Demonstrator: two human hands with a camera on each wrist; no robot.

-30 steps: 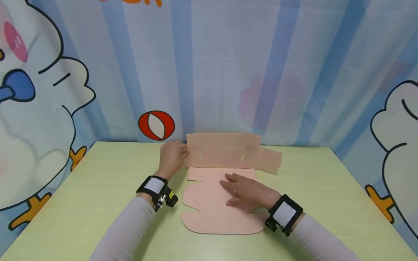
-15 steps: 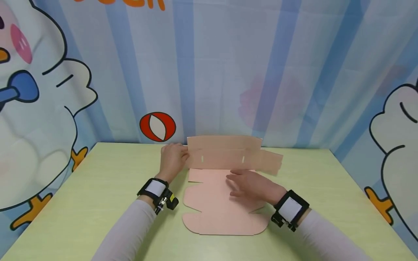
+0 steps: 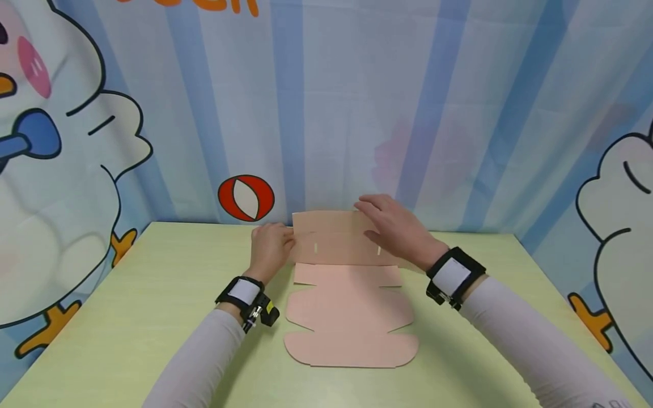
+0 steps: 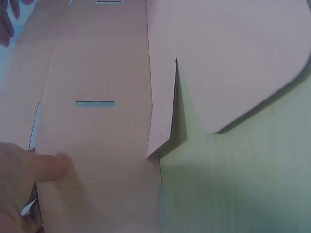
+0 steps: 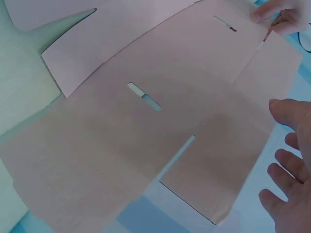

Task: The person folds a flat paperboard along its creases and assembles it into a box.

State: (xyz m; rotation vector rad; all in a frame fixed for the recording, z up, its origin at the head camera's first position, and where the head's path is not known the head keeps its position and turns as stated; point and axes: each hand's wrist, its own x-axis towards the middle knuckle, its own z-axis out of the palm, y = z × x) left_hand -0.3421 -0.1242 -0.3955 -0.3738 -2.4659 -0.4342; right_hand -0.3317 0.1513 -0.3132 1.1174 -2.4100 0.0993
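- The pink cardboard [image 3: 352,309] lies before me on the bench [image 3: 153,317], its near part flat, its far panel [image 3: 334,243] folded up at the back.
- That panel's long axis runs left to right across my view, from one of my hands toward the other.
- My left fingers [image 3: 270,243] pinch its left end, thumb on the face toward me.
- My right fingers [image 3: 390,224] are loose and spread, gripping nothing, up by the panel's top edge toward its right end; I cannot tell whether the thumb touches.
- From them the panel lies below and to the left, so the right is nearer that top edge's right end.
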